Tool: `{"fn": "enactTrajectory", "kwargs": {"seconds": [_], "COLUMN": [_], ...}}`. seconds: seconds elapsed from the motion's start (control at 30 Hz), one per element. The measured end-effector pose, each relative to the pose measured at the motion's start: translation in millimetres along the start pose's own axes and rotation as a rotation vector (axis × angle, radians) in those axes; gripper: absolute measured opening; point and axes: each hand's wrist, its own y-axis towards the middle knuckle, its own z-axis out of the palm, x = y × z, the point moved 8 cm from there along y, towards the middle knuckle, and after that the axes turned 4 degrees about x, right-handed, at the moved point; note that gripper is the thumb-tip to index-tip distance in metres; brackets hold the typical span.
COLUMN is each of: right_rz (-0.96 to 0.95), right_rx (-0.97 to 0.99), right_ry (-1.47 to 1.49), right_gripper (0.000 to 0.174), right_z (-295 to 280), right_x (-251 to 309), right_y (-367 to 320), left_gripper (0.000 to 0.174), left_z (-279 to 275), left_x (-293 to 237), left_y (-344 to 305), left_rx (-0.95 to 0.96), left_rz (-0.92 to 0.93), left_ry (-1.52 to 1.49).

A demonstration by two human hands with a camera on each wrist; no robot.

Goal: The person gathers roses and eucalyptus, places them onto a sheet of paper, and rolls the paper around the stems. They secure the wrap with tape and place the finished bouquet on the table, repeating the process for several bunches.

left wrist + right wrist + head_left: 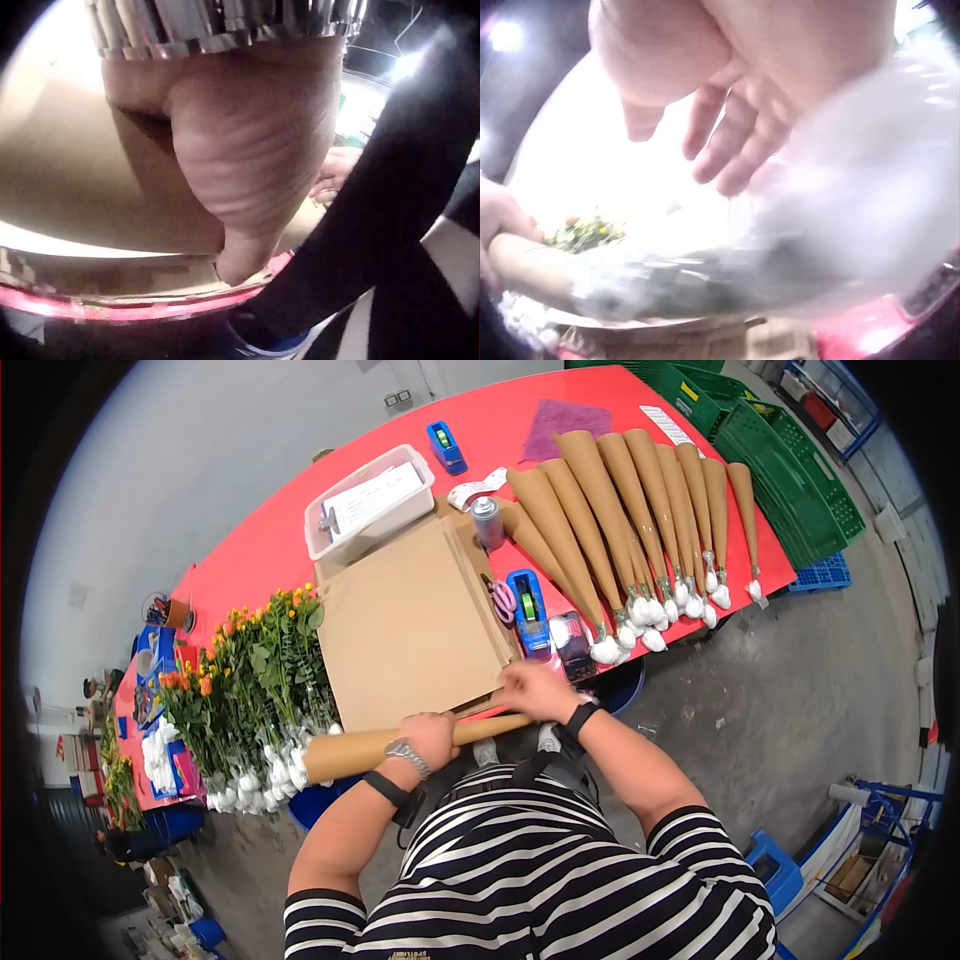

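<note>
In the head view, a rolled brown paper cone (347, 754) lies crosswise at the table's front edge, wide end to the left. My left hand (429, 740) grips its middle. In the left wrist view my left hand (247, 150) lies around the brown paper (60, 165); its fingertips are mostly hidden. My right hand (535, 691) is above the narrow end, slightly blurred. The right wrist view shows my right hand (735, 112) with fingers loosely bent, holding nothing, above clear plastic (682, 285) around green stems. A stack of flat brown paper (415, 630) lies just beyond.
Flower bunches (265, 680) lie left of the paper. Scissors (501, 600), a blue tape dispenser (528, 615) and a spray can (487, 522) stand or lie to its right. Several finished cones (600, 490) are further right. A white bin (370, 500) sits behind.
</note>
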Motion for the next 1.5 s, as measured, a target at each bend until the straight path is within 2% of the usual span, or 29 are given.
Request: {"fn": "enactTrajectory", "kwargs": {"seconds": [0.03,0.1,0.17,0.2,0.27,0.3,0.4,0.47,0.6,0.63,0.7,0.77,0.83,0.9,0.93,1.0,1.03,1.1,1.13,1.17,1.23,1.3,1.37,1.5], "right_rz": [-0.031,0.117,0.234,0.23,0.404,0.395,0.405,0.373,0.221,0.265,0.438,0.703,0.814,0.808,0.807,0.687,0.687,0.918,0.951,0.945,0.197,0.544,0.455,0.084], "right_rx": [-0.259,-0.667,-0.772,-0.765,-0.561,-0.536,-0.576,-0.618,-0.683,-0.665,-0.554,-0.377,-0.236,-0.151,-0.153,-0.086,-0.089,0.014,-0.023,0.076,0.73,-0.017,0.23,0.122], "right_ry": [-0.015,0.15,0.137,0.14,0.151,0.109,0.112,0.335,0.19,0.175,0.534,0.857,1.007,0.67,0.672,0.112,0.106,0.386,0.439,0.223,-0.903,-0.594,-0.312,0.427], "right_gripper": [0.042,0.034,0.037,0.037,0.046,0.053,0.053,0.043,0.037,0.029,0.017,0.017,0.021,0.025,0.025,0.029,0.029,0.03,0.026,0.02,0.02,0.029,0.03,0.027], "right_z": [-32.6,-81.5,-85.8,-79.6,-54.5,-46.5,-39.2,-39.7,-48.3,-44.9,-17.1,6.7,21.8,2.1,-2.7,-27.2,-30.6,-16.3,-13.9,-4.0,37.4,22.0,44.0,30.2], "right_x": [-7.9,-43.3,-112.0,-124.9,-150.3,-151.4,-154.2,-151.3,-116.1,-107.6,-130.2,-147.6,-170.0,-167.8,-166.6,-165.1,-167.2,-172.6,-169.6,-197.0,-177.4,-180.3,-130.3,29.2], "right_y": [4.5,0.0,9.1,17.7,34.5,40.9,59.5,57.8,5.1,-12.3,-25.2,-29.5,-9.8,4.5,7.0,15.5,18.8,14.6,14.6,25.1,34.6,7.6,1.3,-3.5], "left_gripper": [0.041,0.048,0.048,0.05,0.051,0.051,0.054,0.054,0.054,0.054,0.055,0.055,0.055,0.052,0.052,0.048,0.048,0.047,0.048,0.048,0.042,0.042,0.042,0.043], "left_z": [6.6,11.4,19.4,19.0,18.7,19.0,23.2,24.6,20.0,18.2,11.3,13.0,7.9,-0.2,-2.5,-11.1,-12.9,-18.7,-13.6,-17.1,-27.2,-27.6,-30.4,-43.0], "left_x": [15.4,33.8,48.6,52.7,56.7,58.5,63.4,66.9,70.6,69.9,68.6,70.7,71.4,69.1,70.8,69.2,68.3,66.9,69.9,69.1,61.5,63.7,66.6,63.4], "left_y": [-8.1,-27.3,-47.5,-55.8,-68.7,-74.6,-86.4,-92.0,-95.5,-94.9,-94.0,-84.7,-76.0,-63.9,-59.9,-51.1,-47.0,-41.4,-36.4,-36.2,-36.7,-35.6,-36.8,-38.1], "left_rx": [0.052,0.095,0.133,0.134,0.105,0.077,0.059,0.068,0.06,0.057,-0.021,-0.066,-0.113,-0.108,-0.108,-0.167,-0.17,-0.178,-0.165,-0.171,-0.183,-0.206,-0.238,-0.201], "left_rz": [-0.088,-0.159,-0.274,-0.324,-0.34,-0.344,-0.357,-0.358,-0.384,-0.383,-0.37,-0.347,-0.327,-0.249,-0.248,-0.186,-0.181,-0.186,-0.186,-0.187,-0.139,-0.138,-0.157,-0.188], "left_ry": [-0.088,-0.123,-0.199,-0.194,-0.243,-0.289,-0.351,-0.38,-0.414,-0.417,-0.491,-0.549,-0.607,-0.794,-0.791,-0.919,-0.922,-0.998,-0.999,-0.997,-0.914,-0.917,-0.939,-1.075]}}
